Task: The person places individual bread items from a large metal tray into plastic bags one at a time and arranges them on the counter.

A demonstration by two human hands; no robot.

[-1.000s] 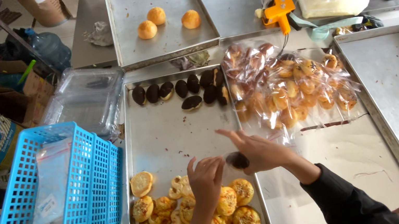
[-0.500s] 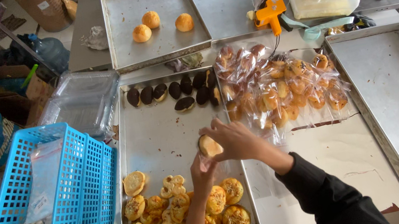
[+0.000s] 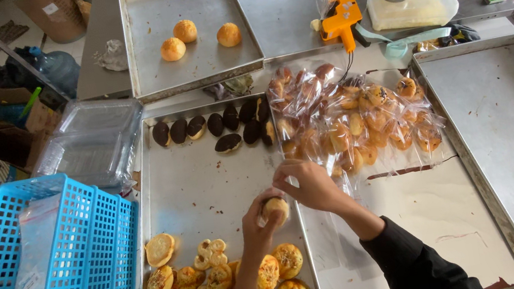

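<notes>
Steel trays cover the counter. Left hand (image 3: 262, 222) grips a round pastry (image 3: 276, 209); right hand (image 3: 309, 184), at two o'clock from it, pinches its wrapper, both touching.

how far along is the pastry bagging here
Done: a heap of bagged pastries lies right of the middle tray. In hand: the left hand and right hand hold one golden pastry between them. Left: unwrapped golden pastries at the tray's near end, a row of dark pastries at its far end, and three buns on the far tray.
</notes>
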